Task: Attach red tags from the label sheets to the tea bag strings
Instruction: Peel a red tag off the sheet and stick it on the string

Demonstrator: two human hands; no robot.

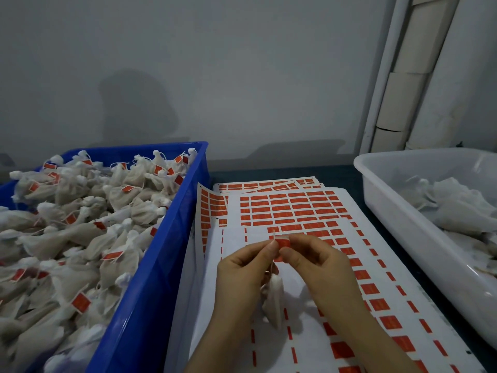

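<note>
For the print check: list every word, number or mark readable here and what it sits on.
Nothing is legible.
Red tags on the label sheet: faint print, too blurred.
Held tag, pinched by left hand and right hand: blurred.
Tags in the blue crate: too small.

Glossy blue plastic crate (pixel 172 254); matt gauzy cloth tea bags (pixel 80 238); paper label sheets (pixel 282 208).

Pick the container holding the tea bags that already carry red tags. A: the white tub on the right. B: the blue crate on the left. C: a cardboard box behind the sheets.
B: the tea bags heaped in the blue crate show red tags on their strings; those in the white tub show none.
</note>
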